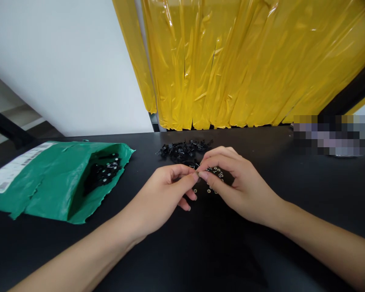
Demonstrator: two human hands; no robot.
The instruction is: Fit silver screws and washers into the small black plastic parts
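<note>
Both forearms come in from the lower corners and meet near the middle of the black worktop [292,170]. The left hand [164,194] is half curled, palm turned inward, its thumb and forefinger pinched together at the tips, the other fingers folded loosely under. The right hand [237,182] arches over from 3 o'clock, its forefinger and thumb pressed against the left hand's tips, so both pairs of fingers close on one tiny part [198,174] between them; it is too small to tell what it is. Just below the fingertips, partly under the right hand, a few small metal rings and pieces [214,172] lie loose on the worktop. At 12 o'clock from the hands, near them, sits a heap of small black parts [184,149]. At 9 o'clock, well apart, a torn green mailing bag [48,182] lies open with more black parts [105,172] inside its mouth. Yellow plastic sheeting [246,61] hangs behind the worktop.
</note>
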